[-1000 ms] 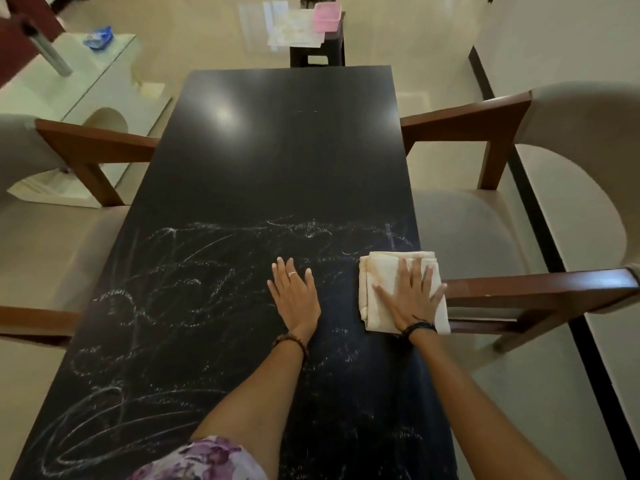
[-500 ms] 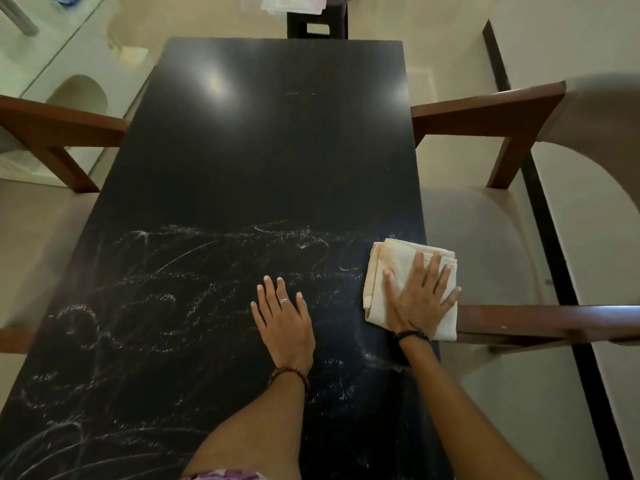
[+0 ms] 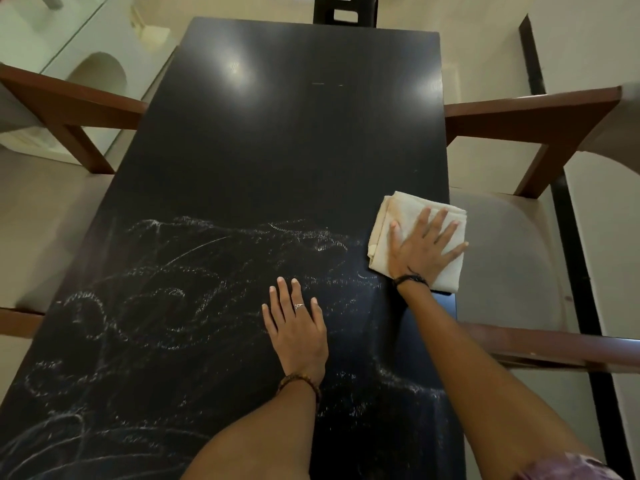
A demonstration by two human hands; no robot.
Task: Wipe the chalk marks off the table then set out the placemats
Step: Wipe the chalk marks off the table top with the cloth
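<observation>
Both hands lie flat on the chalk-scrawled black table (image 3: 294, 133), right hand (image 3: 420, 249) pressing a folded cloth (image 3: 398, 209), left hand (image 3: 298, 334) bare.

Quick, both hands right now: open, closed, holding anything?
Left hand: open, flat on the black chalk-marked table, holding nothing.
Right hand: open, fingers spread, pressing the folded cream cloth onto the table.
</observation>
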